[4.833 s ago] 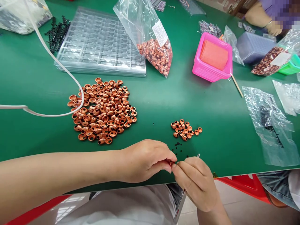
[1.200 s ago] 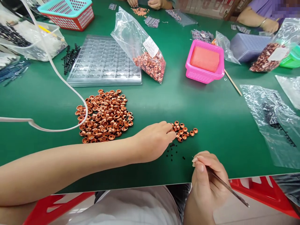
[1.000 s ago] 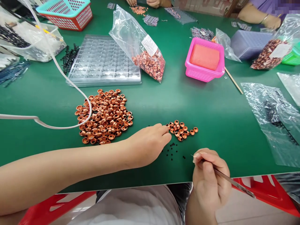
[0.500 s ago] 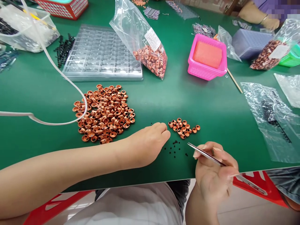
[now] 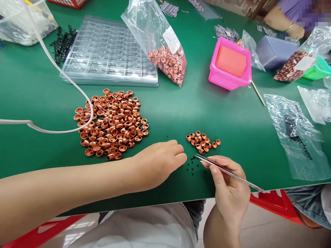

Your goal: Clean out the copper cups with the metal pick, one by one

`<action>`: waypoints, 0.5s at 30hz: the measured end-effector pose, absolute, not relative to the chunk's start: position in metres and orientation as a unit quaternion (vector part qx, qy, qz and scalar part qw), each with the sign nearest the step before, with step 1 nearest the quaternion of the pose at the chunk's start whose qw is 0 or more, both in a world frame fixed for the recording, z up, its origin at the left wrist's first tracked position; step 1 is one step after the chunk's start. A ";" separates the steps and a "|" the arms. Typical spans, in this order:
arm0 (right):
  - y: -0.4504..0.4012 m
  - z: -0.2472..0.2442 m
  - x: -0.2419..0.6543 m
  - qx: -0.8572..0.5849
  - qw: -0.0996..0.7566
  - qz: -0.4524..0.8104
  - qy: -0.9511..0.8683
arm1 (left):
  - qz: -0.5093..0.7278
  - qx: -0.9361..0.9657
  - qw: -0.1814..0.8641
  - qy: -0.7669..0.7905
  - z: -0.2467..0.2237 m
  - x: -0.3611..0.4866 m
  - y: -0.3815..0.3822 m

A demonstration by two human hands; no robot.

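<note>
My right hand (image 5: 231, 186) grips a pair of metal tweezers (image 5: 227, 171), their tips pointing left over a scatter of tiny black parts (image 5: 192, 164) on the green table. My left hand (image 5: 161, 163) is closed, knuckles up, close to the table just left of those parts; whatever its fingers hold is hidden beneath them. A small group of copper-coloured cups with holes (image 5: 203, 142) lies beyond the tweezer tips. Left of my left hand spreads a larger pile of the same copper cups (image 5: 113, 124).
A clear plastic tray (image 5: 111, 51) and a bag of copper cups (image 5: 169, 63) stand behind the pile. A white cable (image 5: 64, 81) loops over its left side. A pink basket (image 5: 230, 65) sits farther back, plastic bags (image 5: 297, 137) lie right, and another person's arm (image 5: 279, 20) rests across the table.
My right hand has turned and moved left, bringing the tweezer tips over to the black parts. My left hand has stayed closed near the same spot. The view has shifted slightly.
</note>
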State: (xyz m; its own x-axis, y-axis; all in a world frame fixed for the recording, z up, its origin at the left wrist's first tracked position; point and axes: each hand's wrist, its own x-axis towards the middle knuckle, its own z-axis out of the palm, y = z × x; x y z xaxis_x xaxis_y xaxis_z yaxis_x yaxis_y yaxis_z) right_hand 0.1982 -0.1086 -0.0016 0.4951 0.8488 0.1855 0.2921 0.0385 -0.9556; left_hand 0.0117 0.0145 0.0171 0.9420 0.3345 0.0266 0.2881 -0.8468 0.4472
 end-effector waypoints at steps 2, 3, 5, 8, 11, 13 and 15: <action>-0.109 -0.003 0.198 -0.657 0.566 0.240 -0.437 | 0.078 0.960 0.226 0.147 0.014 0.008 0.013; -0.110 -0.003 0.198 -0.655 0.567 0.234 -0.441 | 0.089 0.959 0.229 0.144 0.012 0.006 0.012; -0.110 -0.004 0.199 -0.652 0.567 0.220 -0.453 | 0.105 0.954 0.239 0.151 0.011 0.004 0.011; -0.111 -0.005 0.199 -0.650 0.561 0.207 -0.469 | 0.126 0.942 0.253 0.183 0.012 0.003 0.012; -0.113 -0.006 0.198 -0.658 0.551 0.196 -0.475 | 0.137 0.932 0.264 0.209 0.015 0.005 0.016; -0.114 -0.006 0.198 -0.670 0.542 0.185 -0.473 | 0.137 0.927 0.273 0.217 0.015 0.006 0.018; -0.114 -0.006 0.197 -0.679 0.535 0.176 -0.471 | 0.135 0.924 0.283 0.218 0.014 0.006 0.020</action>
